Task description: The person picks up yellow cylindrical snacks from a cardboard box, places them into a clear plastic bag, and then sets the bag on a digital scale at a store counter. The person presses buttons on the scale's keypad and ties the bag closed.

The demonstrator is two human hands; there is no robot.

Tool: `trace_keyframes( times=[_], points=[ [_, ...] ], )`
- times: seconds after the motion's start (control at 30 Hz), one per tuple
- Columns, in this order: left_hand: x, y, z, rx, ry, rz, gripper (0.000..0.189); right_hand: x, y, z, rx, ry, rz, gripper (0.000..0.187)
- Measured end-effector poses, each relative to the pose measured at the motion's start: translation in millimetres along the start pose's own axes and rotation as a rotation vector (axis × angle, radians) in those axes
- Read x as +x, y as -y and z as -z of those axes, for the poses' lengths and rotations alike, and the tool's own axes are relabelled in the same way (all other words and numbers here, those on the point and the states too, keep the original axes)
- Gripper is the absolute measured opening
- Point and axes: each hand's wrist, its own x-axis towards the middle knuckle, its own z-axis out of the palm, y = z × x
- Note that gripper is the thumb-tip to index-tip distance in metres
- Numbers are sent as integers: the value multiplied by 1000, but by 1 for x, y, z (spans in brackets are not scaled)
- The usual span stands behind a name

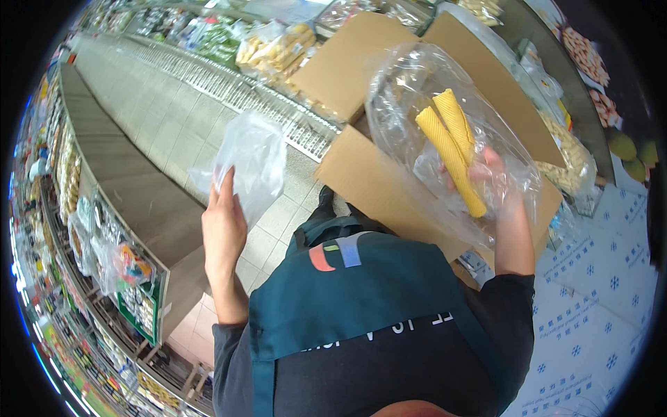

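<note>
My left hand [224,224] holds up a thin translucent plastic bag [255,161], pinched near its lower left edge. On the right, my right hand [490,169] is among the clear plastic liner [396,104] of an open cardboard box [359,52]. Its fingers are around the lower part of two ribbed yellow rolls [451,161], which lie side by side and slant up to the left. Plastic and the rolls partly hide those fingers. What else lies in the box is hard to make out through the glare on the liner.
Behind the box, a display shelf holds bagged goods [279,49] and greens [218,44]. A perforated metal ledge [245,96] runs along it. On the left stands a brown-sided counter [120,140] with packaged goods. Printed white film [589,292] covers the surface at right.
</note>
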Motion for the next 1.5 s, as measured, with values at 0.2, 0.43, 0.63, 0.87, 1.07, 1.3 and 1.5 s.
trace_keyframes(
  times=[0.2, 0.43, 0.63, 0.87, 1.07, 1.3, 1.5],
  points=[
    [8, -1, -2, -132, -157, -104, 63, 68, -15, -96, -180, 259, -68, 62],
    [7, -8, -1, -308, -171, -112, 64, 151, -60, -175, -77, 370, -299, 47],
    [-2, -6, -7, -302, -39, -203, 69, 200, -85, -182, -98, 593, -379, 28],
    [-2, 20, -11, -340, -117, -92, 72, 191, -82, -189, -164, 595, -546, 33],
    [-13, 11, -22, -303, 126, -366, 73, 230, -130, -166, 182, 694, -490, 38],
    [-25, 15, -37, -411, 202, -399, 71, 237, -123, -167, 183, 381, -299, 41],
    [-14, 8, -51, -809, 285, -420, 70, 240, -151, -179, -610, 346, 442, 39]
  ],
)
